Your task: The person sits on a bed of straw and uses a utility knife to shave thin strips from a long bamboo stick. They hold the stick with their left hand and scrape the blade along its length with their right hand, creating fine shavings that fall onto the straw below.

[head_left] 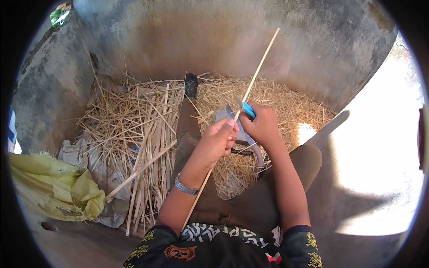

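Note:
My left hand [221, 137] is closed around a long, thin bamboo strip [263, 59]. The strip slants from my lap up to the far right, its far end in front of the wall. In my right hand [262, 124] is a blue-handled cutter knife [248, 110], its blade against the strip just beyond my left thumb. The edge touching the strip is too small to make out. Below my hands, between my legs, lie a grey flat piece and a curved pale handle [258, 155], partly hidden by my hands.
Many loose bamboo strips [145, 165] are heaped left of my outstretched leg. Fine shavings [286, 100] cover the ground ahead and to the right. A torn yellow sack [56, 187] lies at the left. A curved concrete wall [214, 40] closes off the far side.

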Demonstrator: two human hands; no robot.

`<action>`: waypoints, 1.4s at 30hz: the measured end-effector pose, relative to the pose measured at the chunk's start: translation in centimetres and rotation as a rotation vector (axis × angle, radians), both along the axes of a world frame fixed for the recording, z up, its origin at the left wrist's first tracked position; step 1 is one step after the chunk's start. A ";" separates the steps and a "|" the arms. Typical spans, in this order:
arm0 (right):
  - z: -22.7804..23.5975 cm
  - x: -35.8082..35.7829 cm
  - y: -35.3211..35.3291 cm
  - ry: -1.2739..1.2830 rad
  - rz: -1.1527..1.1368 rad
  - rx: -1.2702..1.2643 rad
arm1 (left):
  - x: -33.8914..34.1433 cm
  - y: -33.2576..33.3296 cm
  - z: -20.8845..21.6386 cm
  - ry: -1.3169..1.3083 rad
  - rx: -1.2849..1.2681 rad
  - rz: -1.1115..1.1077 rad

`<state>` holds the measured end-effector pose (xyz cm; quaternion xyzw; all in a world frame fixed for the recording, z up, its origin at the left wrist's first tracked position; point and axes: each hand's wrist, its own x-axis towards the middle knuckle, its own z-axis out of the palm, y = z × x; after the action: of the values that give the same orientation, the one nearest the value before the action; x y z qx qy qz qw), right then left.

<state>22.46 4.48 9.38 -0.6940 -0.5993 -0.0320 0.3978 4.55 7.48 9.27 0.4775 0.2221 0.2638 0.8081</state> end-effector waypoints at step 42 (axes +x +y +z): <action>-2.8 6.1 0.9 -0.449 -0.299 -0.412 | 1.4 -4.4 -4.2 0.626 1.076 0.335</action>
<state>28.59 5.42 6.55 -0.8155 -0.5575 -0.1203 0.0981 5.99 3.07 5.05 0.8293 0.3554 0.3091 0.3006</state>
